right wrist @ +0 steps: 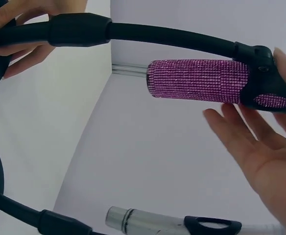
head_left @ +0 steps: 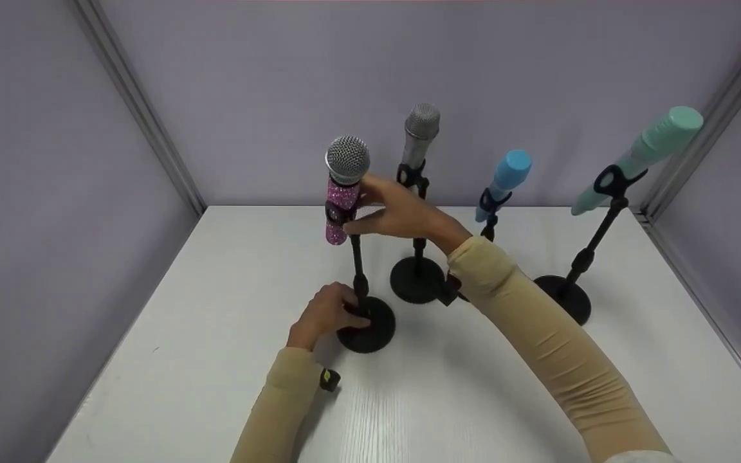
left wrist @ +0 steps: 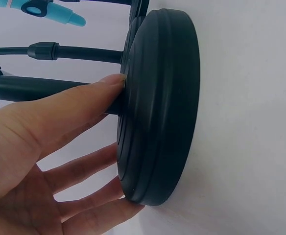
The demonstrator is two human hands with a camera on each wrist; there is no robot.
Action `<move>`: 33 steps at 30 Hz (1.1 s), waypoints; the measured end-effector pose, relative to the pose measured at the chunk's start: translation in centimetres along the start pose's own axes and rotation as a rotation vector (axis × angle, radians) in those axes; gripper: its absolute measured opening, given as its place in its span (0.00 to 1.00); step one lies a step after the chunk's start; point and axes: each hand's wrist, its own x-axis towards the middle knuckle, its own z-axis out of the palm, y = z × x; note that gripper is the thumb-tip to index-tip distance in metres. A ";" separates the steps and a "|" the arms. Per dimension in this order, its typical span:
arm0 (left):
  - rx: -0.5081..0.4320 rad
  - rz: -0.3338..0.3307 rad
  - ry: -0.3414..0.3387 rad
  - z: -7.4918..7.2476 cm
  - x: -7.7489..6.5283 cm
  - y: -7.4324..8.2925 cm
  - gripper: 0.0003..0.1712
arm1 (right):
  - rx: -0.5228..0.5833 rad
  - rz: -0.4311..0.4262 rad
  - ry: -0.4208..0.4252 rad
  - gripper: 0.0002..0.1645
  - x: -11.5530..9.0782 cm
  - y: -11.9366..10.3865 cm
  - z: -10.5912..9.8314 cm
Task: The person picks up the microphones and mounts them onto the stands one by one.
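Observation:
A microphone with a glittery pink handle [head_left: 342, 194] and a silver mesh head sits tilted in the clip of a black desk stand [head_left: 375, 335]. My right hand [head_left: 402, 209] grips it at the clip. In the right wrist view the thumb is on one side of the clip [right wrist: 258, 63] and the fingertips touch the rhinestone handle [right wrist: 197, 79] on the other. Low down, my left hand [head_left: 329, 312] holds the round base. The left wrist view shows its thumb on top of the base [left wrist: 167, 107] beside the pole, fingers along the far rim.
Behind and to the right stand a silver microphone [head_left: 417, 145], a blue one [head_left: 511, 170] and a mint green one [head_left: 663, 136], each on a black stand. The right forearm partly hides the blue one's stand. Grey panels [head_left: 267, 103] enclose the white table [head_left: 216, 308].

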 end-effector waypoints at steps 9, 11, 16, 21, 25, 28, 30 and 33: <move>0.024 -0.027 -0.002 -0.2 0.3 -0.2 0.10 | -0.085 0.181 -0.122 0.39 -2.0 2.3 0.0; 0.025 -0.035 0.000 -0.2 0.3 -0.1 0.10 | -0.097 0.187 -0.119 0.36 -2.3 3.1 0.4; 0.028 -0.052 -0.004 -0.1 0.2 -0.3 0.09 | -0.109 0.181 -0.132 0.26 -2.7 4.5 2.0; 0.025 -0.039 -0.008 -0.1 0.1 -0.5 0.10 | -0.133 0.193 -0.167 0.21 -2.9 5.5 3.6; 0.024 -0.038 0.002 -0.1 0.1 -0.4 0.13 | -0.126 0.180 -0.181 0.20 -3.1 6.2 4.8; 0.025 -0.031 0.003 -0.1 0.2 -0.4 0.13 | -0.118 0.166 -0.178 0.20 -3.2 6.6 5.5; 0.024 -0.026 0.003 -0.1 0.2 -0.3 0.13 | -0.120 0.158 -0.166 0.19 -3.4 6.9 5.8; 0.023 -0.013 0.006 -0.1 0.1 -0.2 0.12 | -0.117 0.143 -0.133 0.16 -3.5 7.3 6.2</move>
